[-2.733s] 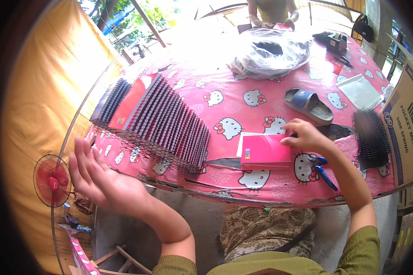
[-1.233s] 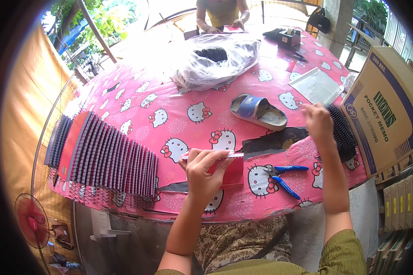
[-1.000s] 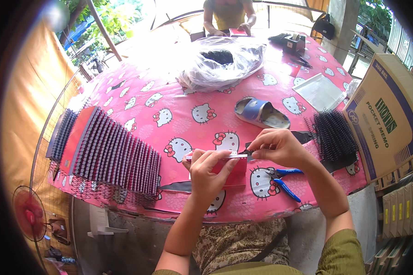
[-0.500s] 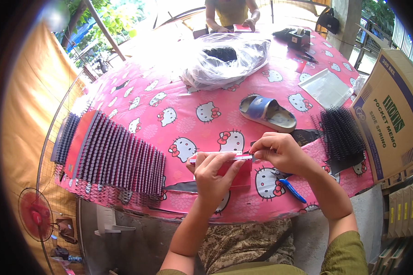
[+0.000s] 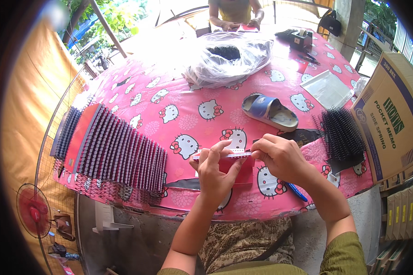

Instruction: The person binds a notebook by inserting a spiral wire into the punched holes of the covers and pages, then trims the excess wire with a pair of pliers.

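A small red memo pad point(image 5: 241, 174) with a row of punched holes along its upper edge is in my left hand point(image 5: 212, 169), thumb in front and fingers over the top. At the right end of that edge, the fingertips of my right hand point(image 5: 280, 156) are pinched together; whatever thin thing they hold is too small to make out. Blue-handled pliers point(image 5: 298, 192) lie on the table, partly hidden under my right forearm. A pile of black spiral coils point(image 5: 342, 133) sits to the right of my right hand.
Stacked spiral-bound pads point(image 5: 119, 151) fill the table's left side. A blue slipper point(image 5: 270, 112) lies beyond my hands, before a clear plastic bag point(image 5: 248, 68) of black coils. A cardboard box point(image 5: 392, 119) leans at right. Across the table, a person point(image 5: 236, 13) handles a red pad.
My left fingers have lifted and shifted on the pad's top edge. My right hand stays pinched at the pad's right end, its forearm now covering more of the pliers.
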`<act>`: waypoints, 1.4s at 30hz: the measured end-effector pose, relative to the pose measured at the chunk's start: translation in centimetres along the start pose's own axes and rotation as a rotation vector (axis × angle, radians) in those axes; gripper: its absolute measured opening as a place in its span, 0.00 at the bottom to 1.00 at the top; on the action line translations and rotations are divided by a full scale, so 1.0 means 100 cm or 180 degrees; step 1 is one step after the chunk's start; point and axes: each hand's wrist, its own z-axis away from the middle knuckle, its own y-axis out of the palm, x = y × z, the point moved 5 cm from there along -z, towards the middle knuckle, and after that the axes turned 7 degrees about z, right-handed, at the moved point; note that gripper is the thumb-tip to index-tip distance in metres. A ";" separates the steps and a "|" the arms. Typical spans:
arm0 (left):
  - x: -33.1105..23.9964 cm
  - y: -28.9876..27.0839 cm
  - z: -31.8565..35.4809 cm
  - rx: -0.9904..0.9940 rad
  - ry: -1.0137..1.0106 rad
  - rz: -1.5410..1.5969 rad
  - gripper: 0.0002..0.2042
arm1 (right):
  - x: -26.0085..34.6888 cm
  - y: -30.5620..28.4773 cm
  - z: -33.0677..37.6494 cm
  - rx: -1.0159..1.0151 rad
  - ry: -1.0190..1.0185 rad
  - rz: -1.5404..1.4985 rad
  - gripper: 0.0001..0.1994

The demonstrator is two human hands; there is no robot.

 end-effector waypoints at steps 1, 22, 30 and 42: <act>0.002 0.000 0.000 0.0009 -0.0051 0.0061 0.27 | 0.004 -0.002 -0.001 -0.0013 0.0035 -0.0026 0.12; -0.002 -0.004 0.000 -0.0034 -0.0033 0.0247 0.18 | 0.012 0.009 -0.001 -0.0344 -0.0146 -0.0262 0.08; -0.003 -0.008 -0.003 -0.0207 0.0176 0.0367 0.11 | 0.013 0.006 -0.002 -0.0279 -0.0020 -0.0132 0.05; 0.003 -0.007 0.002 -0.0046 0.0037 0.0286 0.16 | -0.109 -0.004 -0.019 0.1054 0.1639 0.1691 0.28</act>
